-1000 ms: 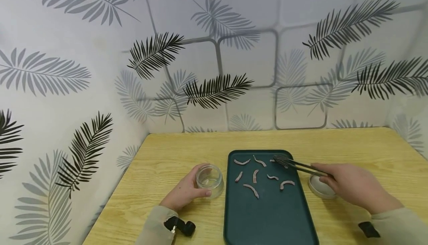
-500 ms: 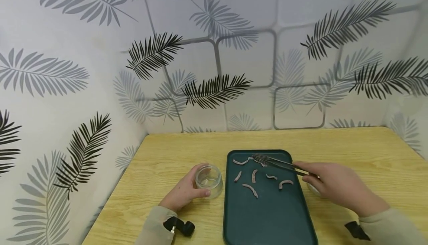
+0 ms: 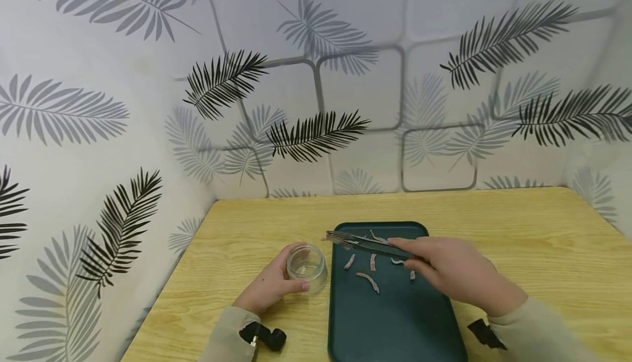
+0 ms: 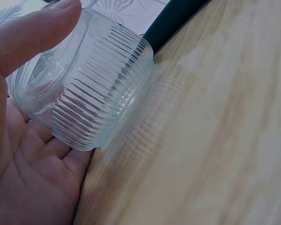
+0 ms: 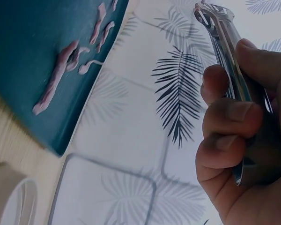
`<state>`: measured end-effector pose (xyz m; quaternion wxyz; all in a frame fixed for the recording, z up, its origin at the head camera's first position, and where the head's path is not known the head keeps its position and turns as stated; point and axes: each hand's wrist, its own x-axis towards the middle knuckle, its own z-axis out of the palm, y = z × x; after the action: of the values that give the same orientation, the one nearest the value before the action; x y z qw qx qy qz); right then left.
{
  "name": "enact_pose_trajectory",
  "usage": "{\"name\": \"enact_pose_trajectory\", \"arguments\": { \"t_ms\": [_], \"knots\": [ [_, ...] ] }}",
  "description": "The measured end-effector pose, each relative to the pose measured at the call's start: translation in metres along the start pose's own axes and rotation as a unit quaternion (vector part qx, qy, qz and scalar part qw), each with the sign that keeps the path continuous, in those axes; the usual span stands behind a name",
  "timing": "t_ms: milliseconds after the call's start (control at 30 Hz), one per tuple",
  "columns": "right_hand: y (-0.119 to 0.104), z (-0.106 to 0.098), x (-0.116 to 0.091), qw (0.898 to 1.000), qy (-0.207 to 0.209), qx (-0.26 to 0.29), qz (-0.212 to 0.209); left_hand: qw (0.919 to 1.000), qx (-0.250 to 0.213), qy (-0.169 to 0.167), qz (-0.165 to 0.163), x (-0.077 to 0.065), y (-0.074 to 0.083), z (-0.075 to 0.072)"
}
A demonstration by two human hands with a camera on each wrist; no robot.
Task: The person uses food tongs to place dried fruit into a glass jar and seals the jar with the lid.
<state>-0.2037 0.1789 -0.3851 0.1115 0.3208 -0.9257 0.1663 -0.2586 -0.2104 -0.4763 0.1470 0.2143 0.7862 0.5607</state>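
My left hand (image 3: 269, 285) holds a small clear glass jar (image 3: 307, 270) upright on the table, thumb and fingers curled round its sides. The left wrist view shows the jar's ribbed wall (image 4: 100, 84). Metal tongs (image 3: 372, 245) are gripped in my right hand (image 3: 459, 271), fingers wrapped round the handle in the right wrist view. Their tips reach past the tray's far left edge, with a thin pinkish strip (image 3: 326, 238) at the very end. Several similar strips, such as this meat-like strip (image 3: 367, 282), lie on the dark green tray (image 3: 395, 318).
A wooden table (image 3: 266, 219) lies under the tray, with a patterned wall (image 3: 355, 93) behind it. A white round lid (image 5: 16, 197) shows at the lower left of the right wrist view; in the head view my right hand hides it.
My right hand has moved left with the tongs, from the tray's far right corner across to its left rim near the jar. A strip has travelled with the tips. My left hand stays put.
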Motion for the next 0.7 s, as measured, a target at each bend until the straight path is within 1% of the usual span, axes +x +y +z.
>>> {"name": "enact_pose_trajectory", "arguments": {
  "t_ms": [100, 333, 467, 700],
  "knots": [
    [-0.007, 0.002, 0.005, 1.0, -0.01, 0.015, -0.002, 1.0, -0.002, 0.001, -0.004, 0.0, 0.0, 0.0],
    [-0.018, 0.012, 0.02, 0.999, 0.019, 0.008, -0.039, 0.9998, 0.015, 0.008, -0.006, 0.0, 0.001, -0.001],
    [-0.023, 0.016, 0.026, 0.999, 0.02, 0.007, -0.04, 0.9998, 0.011, 0.007, -0.014, 0.001, 0.0, 0.0],
    [-0.026, 0.019, 0.029, 0.999, 0.005, 0.03, -0.033, 0.9996, 0.018, 0.014, -0.015, 0.002, -0.002, 0.0]
  ]
}}
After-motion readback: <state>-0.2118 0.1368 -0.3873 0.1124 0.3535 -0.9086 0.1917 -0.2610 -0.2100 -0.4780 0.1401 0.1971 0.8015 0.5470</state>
